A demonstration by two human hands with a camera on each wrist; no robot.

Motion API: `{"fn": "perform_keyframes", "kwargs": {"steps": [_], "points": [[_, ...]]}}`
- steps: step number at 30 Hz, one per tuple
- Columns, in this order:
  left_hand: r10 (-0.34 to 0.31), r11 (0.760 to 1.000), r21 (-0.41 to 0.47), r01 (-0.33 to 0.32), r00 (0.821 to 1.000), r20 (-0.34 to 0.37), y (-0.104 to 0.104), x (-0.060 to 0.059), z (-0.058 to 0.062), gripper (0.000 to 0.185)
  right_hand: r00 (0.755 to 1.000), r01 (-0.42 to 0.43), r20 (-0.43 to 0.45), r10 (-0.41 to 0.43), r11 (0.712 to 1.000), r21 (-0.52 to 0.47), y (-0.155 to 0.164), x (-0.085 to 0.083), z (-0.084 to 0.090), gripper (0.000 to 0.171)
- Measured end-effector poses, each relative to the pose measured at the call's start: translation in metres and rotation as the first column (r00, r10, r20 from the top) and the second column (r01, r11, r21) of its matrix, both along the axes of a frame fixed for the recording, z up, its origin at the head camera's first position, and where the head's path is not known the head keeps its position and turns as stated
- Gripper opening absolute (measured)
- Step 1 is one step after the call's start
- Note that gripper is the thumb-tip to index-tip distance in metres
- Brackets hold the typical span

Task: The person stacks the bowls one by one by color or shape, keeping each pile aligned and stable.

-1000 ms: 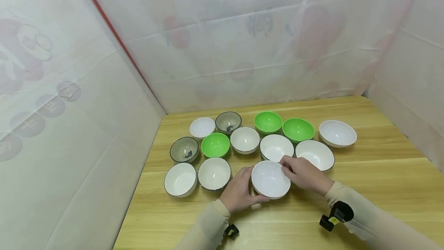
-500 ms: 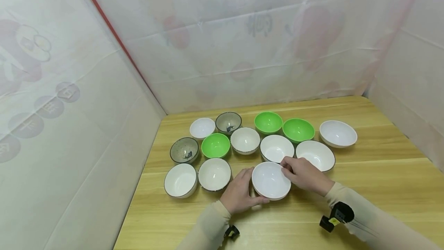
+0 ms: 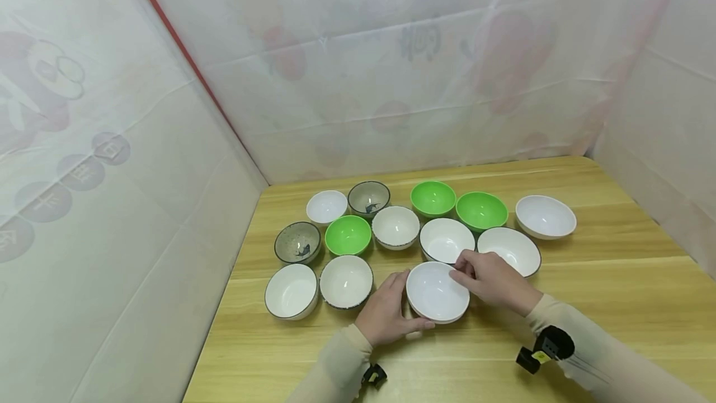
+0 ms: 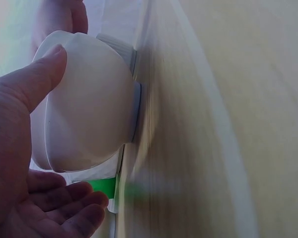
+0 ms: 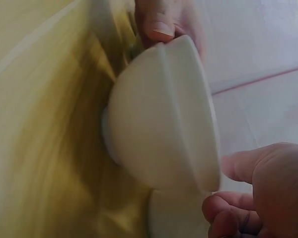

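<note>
Two white bowls stand nested on the table near its front. The upper white bowl [image 3: 436,291] shows its smooth inside in the head view, and its rim band rises above the lower white bowl [image 5: 144,109] in the right wrist view. My left hand [image 3: 386,310] holds the pair from the left, thumb at the near side and fingers at the far side. At the upper bowl's right rim, my right hand [image 3: 492,282] pinches the edge, thumb on the inner side and fingers outside. The lower bowl's foot meets the table in the left wrist view.
Several bowls stand close together beyond and left of the hands: green bowls [image 3: 348,236], grey patterned bowls [image 3: 296,241] and dark-rimmed white bowls [image 3: 291,291]. A plain white bowl [image 3: 545,216] stands at the right. White sheets [image 3: 363,111] enclose the wooden table [image 3: 610,278].
My right fingertips have shifted slightly inward over the upper bowl's rim. The left hand and the other bowls stay in place.
</note>
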State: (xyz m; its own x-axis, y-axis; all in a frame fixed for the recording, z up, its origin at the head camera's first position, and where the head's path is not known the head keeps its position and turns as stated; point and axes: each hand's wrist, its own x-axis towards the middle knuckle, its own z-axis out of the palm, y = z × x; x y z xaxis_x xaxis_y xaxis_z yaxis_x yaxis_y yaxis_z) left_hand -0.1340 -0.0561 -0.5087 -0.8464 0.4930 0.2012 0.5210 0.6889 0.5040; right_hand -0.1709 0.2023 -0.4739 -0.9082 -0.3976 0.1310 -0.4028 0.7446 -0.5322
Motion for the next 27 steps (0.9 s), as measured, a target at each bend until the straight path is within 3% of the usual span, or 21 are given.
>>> {"fn": "perform_keyframes", "kwargs": {"steps": [7,16,22,27], "points": [[0.003,1.000,0.031,-0.004,1.000,0.028,0.001,-0.001,-0.001,0.114,0.991,0.038,-0.129,-0.040,0.999,-0.022,0.016,-0.010,0.019,0.014],[0.009,0.999,0.039,-0.010,0.999,0.041,0.004,-0.001,-0.002,0.118,0.963,0.237,-0.106,-0.246,0.967,-0.095,0.080,-0.037,0.056,0.029],[0.012,0.998,0.058,-0.015,0.999,0.049,0.003,-0.001,-0.003,0.117,0.926,0.365,-0.073,-0.372,0.926,-0.094,0.130,-0.052,0.056,0.040],[0.005,0.997,0.071,-0.009,0.999,0.054,0.004,-0.002,-0.003,0.115,0.883,0.466,-0.006,-0.468,0.880,-0.089,0.169,-0.062,0.041,0.053]]}}
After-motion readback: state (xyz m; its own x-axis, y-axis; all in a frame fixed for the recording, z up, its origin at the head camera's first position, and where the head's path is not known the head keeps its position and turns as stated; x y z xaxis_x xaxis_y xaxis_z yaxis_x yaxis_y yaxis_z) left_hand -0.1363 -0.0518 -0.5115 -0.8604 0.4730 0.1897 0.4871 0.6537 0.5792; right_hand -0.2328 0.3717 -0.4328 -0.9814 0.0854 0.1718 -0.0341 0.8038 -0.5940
